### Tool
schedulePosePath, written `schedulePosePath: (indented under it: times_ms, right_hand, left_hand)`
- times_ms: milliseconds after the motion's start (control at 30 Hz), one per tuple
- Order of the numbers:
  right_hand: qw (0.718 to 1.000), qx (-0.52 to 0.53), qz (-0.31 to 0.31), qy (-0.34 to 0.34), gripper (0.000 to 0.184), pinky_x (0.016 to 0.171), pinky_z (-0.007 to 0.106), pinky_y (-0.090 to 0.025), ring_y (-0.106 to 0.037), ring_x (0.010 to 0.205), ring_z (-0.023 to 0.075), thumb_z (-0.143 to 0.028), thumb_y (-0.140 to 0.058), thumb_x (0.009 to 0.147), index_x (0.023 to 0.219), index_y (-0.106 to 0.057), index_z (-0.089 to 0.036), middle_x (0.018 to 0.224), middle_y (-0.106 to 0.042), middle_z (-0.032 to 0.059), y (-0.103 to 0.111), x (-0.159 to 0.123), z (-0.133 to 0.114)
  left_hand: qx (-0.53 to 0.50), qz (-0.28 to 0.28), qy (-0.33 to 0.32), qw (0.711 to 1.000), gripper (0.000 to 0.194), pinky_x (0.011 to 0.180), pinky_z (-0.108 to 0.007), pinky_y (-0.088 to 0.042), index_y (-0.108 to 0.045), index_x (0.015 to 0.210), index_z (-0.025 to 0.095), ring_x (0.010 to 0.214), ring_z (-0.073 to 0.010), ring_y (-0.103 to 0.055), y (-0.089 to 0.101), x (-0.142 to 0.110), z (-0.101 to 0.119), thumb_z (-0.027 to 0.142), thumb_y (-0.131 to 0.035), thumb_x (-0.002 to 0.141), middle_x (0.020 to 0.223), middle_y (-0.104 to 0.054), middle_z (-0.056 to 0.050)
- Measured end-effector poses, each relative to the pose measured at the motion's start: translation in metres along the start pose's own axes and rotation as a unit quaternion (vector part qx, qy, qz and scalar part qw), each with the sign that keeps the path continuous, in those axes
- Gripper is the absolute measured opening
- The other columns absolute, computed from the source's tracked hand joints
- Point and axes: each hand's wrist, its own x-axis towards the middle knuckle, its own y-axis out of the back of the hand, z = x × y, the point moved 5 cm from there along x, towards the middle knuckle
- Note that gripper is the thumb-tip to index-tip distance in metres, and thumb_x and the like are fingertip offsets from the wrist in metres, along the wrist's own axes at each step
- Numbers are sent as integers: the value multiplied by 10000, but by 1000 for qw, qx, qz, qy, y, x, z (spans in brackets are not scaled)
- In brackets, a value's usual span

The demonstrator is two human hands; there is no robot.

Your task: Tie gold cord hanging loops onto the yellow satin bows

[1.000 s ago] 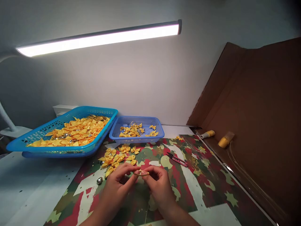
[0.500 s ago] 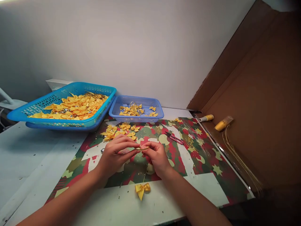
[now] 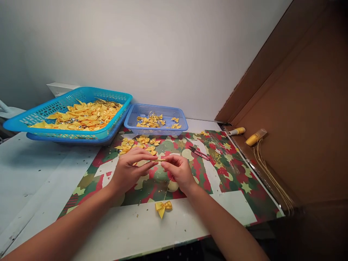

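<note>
Both hands meet over the patterned sheet, with a short stretch of gold cord (image 3: 157, 160) pulled straight between them. My left hand (image 3: 130, 166) pinches one end between thumb and fingers. At the other end, my right hand (image 3: 179, 172) is closed on the cord, its fingertips partly hidden. A thin gold strand runs down from below my right hand to a yellow ribbon bow (image 3: 163, 208) lying on the pale table front. Just beyond my left hand lie several yellow bows (image 3: 143, 140), some covered by the hand.
At the back left, a turquoise basket (image 3: 114, 136) heaped with yellow bows sits on a blue one. Beside it is a smaller blue basket (image 3: 156, 132) with a few bows. Thread snips (image 3: 199, 153) and gold scraps (image 3: 218, 159) lie right; cardboard (image 3: 293, 119) and thread spools (image 3: 256, 137) stand beyond.
The gold cord, a narrow loop between the fingers before, now looks like one straight line. The hands have shifted little; the whole view has tilted slightly.
</note>
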Motion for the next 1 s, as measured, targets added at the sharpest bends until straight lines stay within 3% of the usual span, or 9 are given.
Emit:
schedulePosePath:
  times_ms: [100,200,533,700,900,1000]
  right_hand:
    - [999,-17,2,38,154,585,268,-485,-572,599,120,-303,-781,584,667,-696,-205,650,-650,-19,1,0,-2]
    - [998,-25,2,63,149,634,288,-514,-613,664,140,-300,-784,599,694,-707,-214,719,-687,1,1,0,0]
    - [988,-81,-5,131,129,691,301,-509,-627,715,150,-313,-775,706,785,-735,-218,784,-690,15,3,-4,0]
    - [991,-66,-7,114,104,645,286,-503,-620,672,150,-313,-745,704,710,-725,-210,716,-682,13,2,-2,2]
    - [993,-75,-5,89,157,539,261,-443,-517,529,111,-338,-720,679,641,-675,-192,610,-605,-18,2,0,2]
    - [991,-97,4,87,176,539,259,-429,-501,528,108,-353,-704,691,642,-663,-189,617,-601,-17,4,0,0]
  left_hand:
    - [-36,23,107,993,117,723,-313,-526,-800,779,266,723,-175,-663,1,-2,-11,382,-807,760,764,-747,-5]
    - [-57,33,141,988,131,741,-321,-530,-799,754,272,729,-179,-661,0,-3,-15,400,-819,737,763,-750,-3]
    - [3,0,-33,999,33,662,-284,-508,-793,838,258,688,-149,-647,-2,2,1,268,-771,815,736,-737,1]
    - [57,-17,-132,989,52,665,-298,-491,-772,864,255,666,-145,-634,-4,3,13,219,-742,843,742,-748,8]
    - [87,-33,-143,985,45,693,-304,-485,-756,873,255,694,-153,-632,-7,0,11,229,-723,856,759,-750,10]
    - [125,-50,-98,986,106,783,-346,-476,-740,921,239,800,-195,-633,-5,2,6,296,-732,832,829,-747,-17]
